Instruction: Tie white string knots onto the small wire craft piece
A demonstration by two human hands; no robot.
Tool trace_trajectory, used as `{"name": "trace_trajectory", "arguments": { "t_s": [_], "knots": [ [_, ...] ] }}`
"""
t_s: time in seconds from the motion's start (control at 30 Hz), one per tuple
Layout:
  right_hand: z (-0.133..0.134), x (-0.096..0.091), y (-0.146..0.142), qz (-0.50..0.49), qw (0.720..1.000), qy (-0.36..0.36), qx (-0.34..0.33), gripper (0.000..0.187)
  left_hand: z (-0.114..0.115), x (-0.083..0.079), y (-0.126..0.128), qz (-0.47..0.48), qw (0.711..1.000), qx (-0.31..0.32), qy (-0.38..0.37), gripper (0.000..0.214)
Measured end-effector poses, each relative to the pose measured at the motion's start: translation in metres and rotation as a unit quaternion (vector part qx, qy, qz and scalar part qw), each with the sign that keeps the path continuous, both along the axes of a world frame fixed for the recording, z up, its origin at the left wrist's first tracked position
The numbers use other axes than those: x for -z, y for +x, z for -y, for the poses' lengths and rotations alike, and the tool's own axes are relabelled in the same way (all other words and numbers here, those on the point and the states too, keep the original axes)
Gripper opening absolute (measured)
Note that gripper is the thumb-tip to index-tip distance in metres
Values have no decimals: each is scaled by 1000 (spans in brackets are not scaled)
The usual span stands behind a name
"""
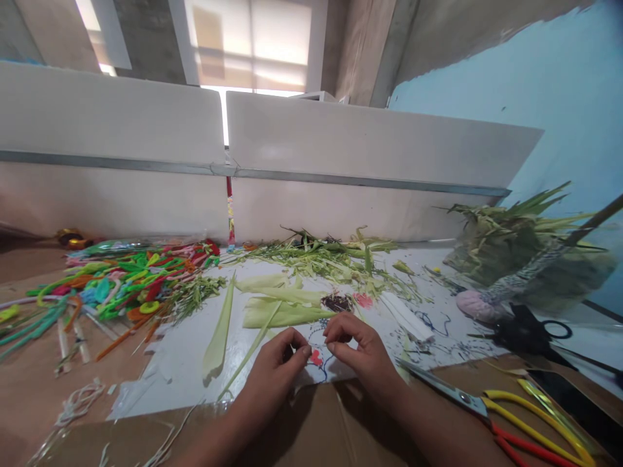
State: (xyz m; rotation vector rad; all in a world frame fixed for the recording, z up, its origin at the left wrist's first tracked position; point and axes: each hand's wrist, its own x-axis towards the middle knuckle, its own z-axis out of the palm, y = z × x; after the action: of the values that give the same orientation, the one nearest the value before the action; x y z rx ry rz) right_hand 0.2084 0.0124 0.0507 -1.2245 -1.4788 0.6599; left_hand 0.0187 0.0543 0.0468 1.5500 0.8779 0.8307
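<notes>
My left hand [278, 368] and my right hand [357, 350] rest close together near the front edge of a white printed sheet [175, 363]. Both have fingers curled into a pinch, thumbs against fingertips. What they pinch is too small to make out. A thin pale green leaf strip [253, 350] runs from beside my left hand down to the left. Just beyond the hands lie several folded pale green leaf pieces [282, 308] and a broad leaf blade [219, 334].
A heap of coloured pipe cleaners [121, 282] covers the left. Green leaf trimmings [331, 259] lie at the back. Scissors with yellow and red handles [491, 408] sit at the right, black scissors [528, 331] and a leaf bundle [516, 243] beyond. White partition [341, 162] behind.
</notes>
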Motion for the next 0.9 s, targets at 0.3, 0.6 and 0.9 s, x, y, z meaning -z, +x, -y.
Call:
{"name": "trace_trajectory", "arguments": {
  "t_s": [0.3, 0.6, 0.9],
  "knots": [
    [-1, -1, 4, -72, 997, -11, -34, 3, -11, 0, -1, 60, 994, -73, -62, 29],
    [-3, 1, 8, -216, 976, -8, -29, 2, -22, 10, -7, 131, 973, -150, -117, 30],
    [-2, 4, 5, -151, 986, -50, -60, 5, -21, 8, -4, 102, 984, -117, -84, 32]
  ]
}}
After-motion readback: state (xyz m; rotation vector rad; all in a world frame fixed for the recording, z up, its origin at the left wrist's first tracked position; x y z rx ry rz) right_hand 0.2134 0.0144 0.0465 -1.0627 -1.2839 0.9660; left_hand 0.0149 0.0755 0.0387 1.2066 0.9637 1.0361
